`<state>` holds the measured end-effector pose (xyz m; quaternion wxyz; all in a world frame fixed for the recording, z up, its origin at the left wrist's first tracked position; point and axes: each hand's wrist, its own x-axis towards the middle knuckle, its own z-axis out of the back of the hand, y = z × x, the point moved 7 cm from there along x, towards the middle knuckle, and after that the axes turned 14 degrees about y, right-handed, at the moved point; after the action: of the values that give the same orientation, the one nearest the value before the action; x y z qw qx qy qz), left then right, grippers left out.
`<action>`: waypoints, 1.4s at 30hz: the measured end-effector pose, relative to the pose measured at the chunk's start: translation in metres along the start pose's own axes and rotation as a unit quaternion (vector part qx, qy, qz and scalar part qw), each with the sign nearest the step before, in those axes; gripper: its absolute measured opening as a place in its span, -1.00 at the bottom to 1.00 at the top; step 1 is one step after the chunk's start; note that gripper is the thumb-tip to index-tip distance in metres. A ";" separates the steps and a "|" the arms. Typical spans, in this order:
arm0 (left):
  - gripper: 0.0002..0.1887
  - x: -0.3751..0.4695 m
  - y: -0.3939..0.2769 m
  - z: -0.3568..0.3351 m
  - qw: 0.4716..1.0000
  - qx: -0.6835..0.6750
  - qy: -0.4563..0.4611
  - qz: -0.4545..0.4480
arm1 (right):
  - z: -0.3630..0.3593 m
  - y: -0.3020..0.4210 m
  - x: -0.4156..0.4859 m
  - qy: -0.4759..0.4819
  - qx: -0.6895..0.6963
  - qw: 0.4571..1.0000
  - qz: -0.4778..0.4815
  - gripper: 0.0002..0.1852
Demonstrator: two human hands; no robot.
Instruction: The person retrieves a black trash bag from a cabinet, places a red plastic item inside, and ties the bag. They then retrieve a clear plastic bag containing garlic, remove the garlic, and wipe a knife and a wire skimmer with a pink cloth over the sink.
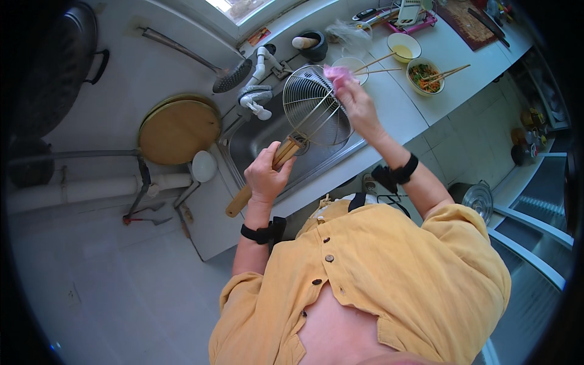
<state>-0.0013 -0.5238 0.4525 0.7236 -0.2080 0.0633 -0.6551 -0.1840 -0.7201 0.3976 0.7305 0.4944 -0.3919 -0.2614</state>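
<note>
My left hand (268,175) is closed around the wooden handle (240,199) of a large wire strainer (303,98), whose round coiled basket is held above the stainless steel sink (255,134). My right hand (358,107) grips a pink cloth (340,75) against the far rim of the strainer's basket. Behind the wire the sink drain shows. The faucet (258,73), partly wrapped in grey material, stands at the sink's back edge, left of the basket. Just beyond my right hand is a white bowl (360,64) with chopsticks across it, partly hidden by the hand and cloth.
On the counter stand a mortar with pestle (315,45), a plastic bag (349,36), a bowl of yellow liquid (404,48), a bowl of chopped vegetables (422,75) with chopsticks, and a cutting board (470,20) beside a knife (488,25). A skimmer (232,76) hangs on the wall.
</note>
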 end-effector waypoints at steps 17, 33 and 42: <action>-0.56 -0.007 0.038 0.001 0.935 -0.336 -0.037 0.107 | -0.060 0.112 -0.008 0.057 -0.379 0.867 0.317 -0.61; -0.54 -0.028 0.062 -0.006 0.945 -0.291 -0.015 0.148 | 0.005 0.099 0.064 0.195 0.369 0.909 -0.026 -0.41; -0.50 -0.029 0.056 -0.020 0.948 -0.282 0.018 0.148 | -0.037 0.110 0.060 0.201 -0.282 0.937 0.037 -0.32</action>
<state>0.0390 -0.4965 0.4081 0.7229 -0.3798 0.2887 -0.4997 -0.1203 -0.7056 0.5110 0.9128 0.2953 -0.1648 -0.2291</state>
